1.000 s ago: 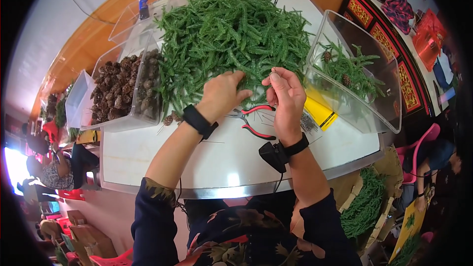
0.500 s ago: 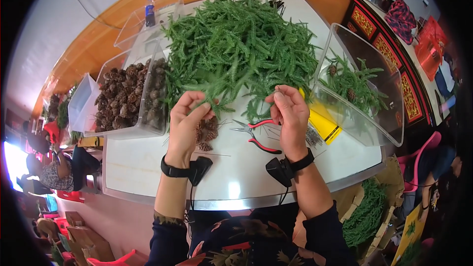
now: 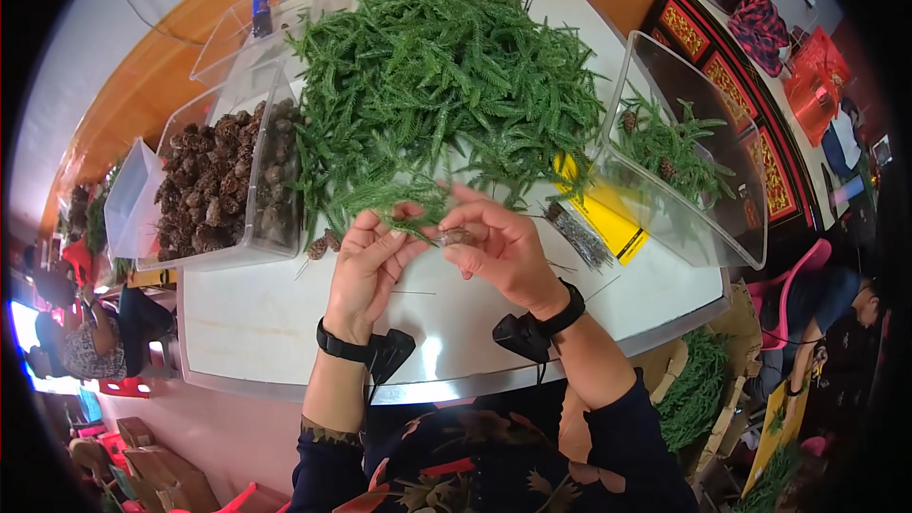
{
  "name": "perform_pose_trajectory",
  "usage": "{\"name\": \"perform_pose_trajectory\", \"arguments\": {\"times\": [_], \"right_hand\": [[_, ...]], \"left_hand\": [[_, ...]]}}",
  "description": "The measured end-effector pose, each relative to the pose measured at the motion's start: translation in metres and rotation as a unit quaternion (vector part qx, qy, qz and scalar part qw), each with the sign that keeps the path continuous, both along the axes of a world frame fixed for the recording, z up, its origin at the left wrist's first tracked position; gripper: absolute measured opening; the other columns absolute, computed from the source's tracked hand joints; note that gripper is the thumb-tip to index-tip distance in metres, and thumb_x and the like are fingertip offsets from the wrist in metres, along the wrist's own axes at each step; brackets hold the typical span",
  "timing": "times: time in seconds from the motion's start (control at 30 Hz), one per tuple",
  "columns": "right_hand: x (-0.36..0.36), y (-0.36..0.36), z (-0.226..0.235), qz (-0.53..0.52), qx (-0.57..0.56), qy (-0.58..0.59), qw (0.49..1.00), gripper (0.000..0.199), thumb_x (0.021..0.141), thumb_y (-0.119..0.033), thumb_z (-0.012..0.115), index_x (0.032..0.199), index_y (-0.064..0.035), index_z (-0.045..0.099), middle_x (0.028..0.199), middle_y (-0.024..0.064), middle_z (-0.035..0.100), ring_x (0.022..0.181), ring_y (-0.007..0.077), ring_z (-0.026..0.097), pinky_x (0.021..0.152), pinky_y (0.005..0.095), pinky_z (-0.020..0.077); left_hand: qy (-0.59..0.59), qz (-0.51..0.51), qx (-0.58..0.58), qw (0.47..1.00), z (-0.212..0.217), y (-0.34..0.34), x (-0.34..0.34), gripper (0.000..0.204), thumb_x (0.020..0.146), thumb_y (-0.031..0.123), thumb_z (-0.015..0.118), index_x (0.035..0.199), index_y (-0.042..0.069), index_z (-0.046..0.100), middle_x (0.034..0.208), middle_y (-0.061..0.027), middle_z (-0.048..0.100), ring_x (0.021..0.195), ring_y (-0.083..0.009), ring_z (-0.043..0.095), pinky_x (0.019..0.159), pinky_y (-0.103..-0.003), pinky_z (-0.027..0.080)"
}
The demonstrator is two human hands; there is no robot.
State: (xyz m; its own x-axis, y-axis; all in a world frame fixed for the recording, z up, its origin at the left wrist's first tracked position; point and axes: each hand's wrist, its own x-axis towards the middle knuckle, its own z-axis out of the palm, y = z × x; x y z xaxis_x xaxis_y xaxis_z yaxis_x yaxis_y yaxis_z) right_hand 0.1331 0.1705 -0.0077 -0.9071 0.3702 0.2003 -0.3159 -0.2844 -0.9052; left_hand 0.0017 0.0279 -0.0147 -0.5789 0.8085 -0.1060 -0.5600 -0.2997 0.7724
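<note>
My left hand (image 3: 364, 261) pinches a green artificial pine sprig (image 3: 399, 201) over the near part of the table. Close beside it, my right hand (image 3: 503, 252) has its fingers bent around a small brown pine cone (image 3: 456, 237), blurred and partly covered by the fingers. The fingertips of both hands nearly meet at the sprig's stem end. A large heap of green pine sprigs (image 3: 446, 66) lies just beyond my hands. A few loose pine cones (image 3: 320, 246) rest left of my left hand.
On the left stands a clear bin of pine cones (image 3: 214, 180); on the right, a clear bin (image 3: 708, 255) holds sprigs with cones. A bundle of thin wires (image 3: 578, 236) lies by a yellow packet (image 3: 608, 218). A cardboard box of greenery (image 3: 703, 399) sits lower right.
My hands have come together from apart, the right moving left and slightly down. A pine cone now shows in my right hand. The red-handled pliers are no longer visible.
</note>
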Motion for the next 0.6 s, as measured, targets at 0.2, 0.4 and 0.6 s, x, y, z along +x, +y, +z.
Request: {"name": "perform_pose_trajectory", "arguments": {"times": [0.2, 0.4, 0.6], "right_hand": [[0.000, 0.007, -0.005, -0.053, 0.192, 0.015, 0.980, 0.026, 0.080, 0.005, 0.069, 0.105, 0.0011, 0.063, 0.109, 0.0060, 0.056, 0.071, 0.0081, 0.057, 0.060, 0.0209, 0.0464], [0.007, 0.012, 0.015, -0.070, 0.376, 0.006, 0.924, 0.026, 0.073, 0.003, 0.075, 0.098, -0.0017, 0.068, 0.095, 0.0048, 0.057, 0.068, 0.0084, 0.055, 0.058, 0.0219, 0.0446], [0.005, 0.010, 0.012, -0.076, 0.399, 0.017, 0.914, 0.027, 0.073, 0.003, 0.075, 0.098, -0.0026, 0.068, 0.098, 0.0060, 0.058, 0.067, 0.0096, 0.055, 0.058, 0.0217, 0.0453]], "left_hand": [[0.068, 0.009, 0.003, 0.998, -0.008, 0.000, 0.000, 0.038, 0.087, 0.000, 0.057, 0.124, 0.003, 0.052, 0.132, -0.0149, 0.052, 0.104, -0.0185, 0.058, 0.090, -0.029, 0.048], [0.339, 0.200, -0.064, 0.917, 0.027, -0.003, 0.003, 0.034, 0.089, 0.008, 0.057, 0.122, 0.003, 0.054, 0.131, -0.0119, 0.052, 0.101, -0.0144, 0.055, 0.089, -0.027, 0.043], [0.371, 0.146, -0.116, 0.910, 0.017, -0.010, 0.004, 0.022, 0.095, 0.013, 0.056, 0.115, 0.002, 0.058, 0.121, -0.0103, 0.059, 0.098, -0.0125, 0.056, 0.084, -0.026, 0.046]]}}
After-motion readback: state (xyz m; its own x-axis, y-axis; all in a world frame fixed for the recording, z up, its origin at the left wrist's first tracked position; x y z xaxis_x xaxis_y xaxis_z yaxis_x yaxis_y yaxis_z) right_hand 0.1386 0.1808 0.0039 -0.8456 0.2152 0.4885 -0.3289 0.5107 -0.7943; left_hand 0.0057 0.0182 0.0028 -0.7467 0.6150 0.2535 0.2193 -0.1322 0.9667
